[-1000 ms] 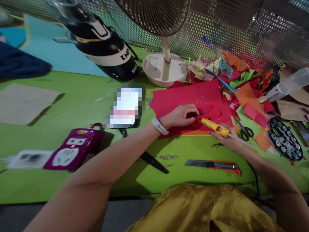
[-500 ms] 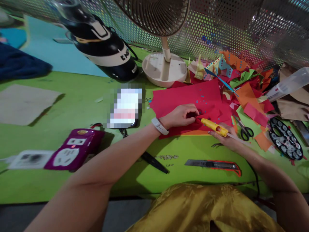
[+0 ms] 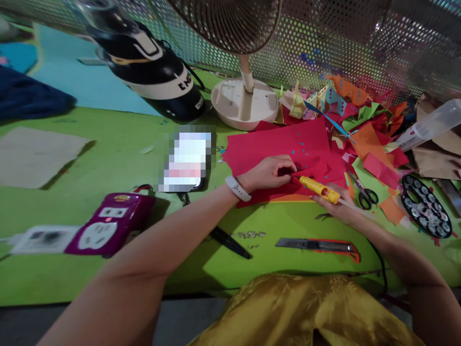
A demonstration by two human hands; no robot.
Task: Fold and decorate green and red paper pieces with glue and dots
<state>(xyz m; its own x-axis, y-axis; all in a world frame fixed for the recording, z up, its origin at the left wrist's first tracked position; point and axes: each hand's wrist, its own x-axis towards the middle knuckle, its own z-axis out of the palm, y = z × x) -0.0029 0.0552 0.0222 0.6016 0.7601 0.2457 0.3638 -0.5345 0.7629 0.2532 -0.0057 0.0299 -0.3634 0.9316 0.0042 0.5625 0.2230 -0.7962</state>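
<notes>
My right hand (image 3: 333,202) is closed around a yellow hot glue gun (image 3: 320,189), with a clear glue stick (image 3: 355,208) sticking out of its back end. The gun's dark tip points left, at a folded piece of red paper (image 3: 311,171). That piece is pinched between the curled fingers of my left hand (image 3: 272,171), which wears a white band on the wrist. Beneath both hands lie red paper sheets (image 3: 266,142) with small blue specks on them, over an orange sheet. The exact spot where the tip meets the paper is too small to make out.
Nearest the front edge lies a box cutter (image 3: 317,245). Scissors (image 3: 367,197), a black paint palette (image 3: 427,206) and paper scraps (image 3: 382,170) crowd the right. A fan (image 3: 245,105), a large bottle (image 3: 154,72), a phone (image 3: 187,161) and a purple power strip (image 3: 111,223) stand further left.
Both hands, the glue gun and the red paper keep practically the same place. Only a very slight shift of the whole view shows.
</notes>
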